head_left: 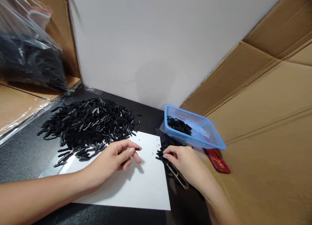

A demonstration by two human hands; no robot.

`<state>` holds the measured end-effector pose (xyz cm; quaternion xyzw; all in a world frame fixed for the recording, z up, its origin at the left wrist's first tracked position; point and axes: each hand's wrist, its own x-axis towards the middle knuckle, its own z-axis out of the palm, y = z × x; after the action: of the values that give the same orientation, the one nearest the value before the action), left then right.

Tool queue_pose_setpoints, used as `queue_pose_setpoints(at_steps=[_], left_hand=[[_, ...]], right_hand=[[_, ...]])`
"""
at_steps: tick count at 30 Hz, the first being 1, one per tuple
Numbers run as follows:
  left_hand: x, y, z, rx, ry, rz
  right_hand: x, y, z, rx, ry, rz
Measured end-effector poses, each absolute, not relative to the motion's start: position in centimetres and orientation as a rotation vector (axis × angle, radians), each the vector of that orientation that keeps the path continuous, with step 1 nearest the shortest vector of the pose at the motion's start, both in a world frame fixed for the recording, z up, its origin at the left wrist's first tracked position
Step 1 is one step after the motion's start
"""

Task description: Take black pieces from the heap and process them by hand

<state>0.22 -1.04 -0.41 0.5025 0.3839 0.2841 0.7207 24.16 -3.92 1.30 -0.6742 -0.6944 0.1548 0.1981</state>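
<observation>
Two bare hands rest low over a white sheet [136,182] on a dark tabletop [21,153]. Left hand [114,158] comes in from the lower left, forearm nearly flat, palm down, fingers curled; thumb & forefinger pinch one thin black strip [135,149] just above the sheet, so that grip is closed on the strip. Right hand [186,163] reaches in from the lower right, wrist bent inward, fingertips on a small black cluster [162,153] at the sheet's right edge (whether it's pinching a piece or only touching, can't tell). A slim metal tool [177,176] lies under that hand on the tabletop. Big heap of black strips [87,124] sits behind the left hand, spilling onto the sheet's top-left corner. Blue mesh basket [209,137] w/ a few strips inside stands just beyond the right hand, a red flat item [218,161] beside it. Clear bag [26,53] of dark pieces at upper left; cardboard [268,121] walls the right side.
</observation>
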Motion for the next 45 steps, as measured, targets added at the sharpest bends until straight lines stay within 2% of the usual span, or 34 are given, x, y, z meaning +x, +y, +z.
queue_pose_setpoints(at_steps=[3, 12, 28, 39, 45], left_hand=[[0.3, -1.1, -0.3, 1.093, 0.845, 0.611], [0.1, -1.2, -0.3, 1.280, 0.834, 0.532], [0.3, -1.3, -0.2, 1.138, 0.776, 0.564], [0.3, -1.8, -0.9, 0.935, 0.747, 0.481], [0.4, -1.5, -1.1, 0.998, 0.722, 0.514]], right_hand=[[23.2, -4.2, 1.2, -1.747, -1.871, 0.403], [18.2, -5.3, -0.5, -1.281, -1.691, 0.612], [18.2, -5.3, -0.5, -1.308, -1.504, 0.742], [18.1, -5.1, -1.0, -1.317, -1.114, 1.179], [18.0, -5.1, -0.9, -1.257, -1.043, 1.245]])
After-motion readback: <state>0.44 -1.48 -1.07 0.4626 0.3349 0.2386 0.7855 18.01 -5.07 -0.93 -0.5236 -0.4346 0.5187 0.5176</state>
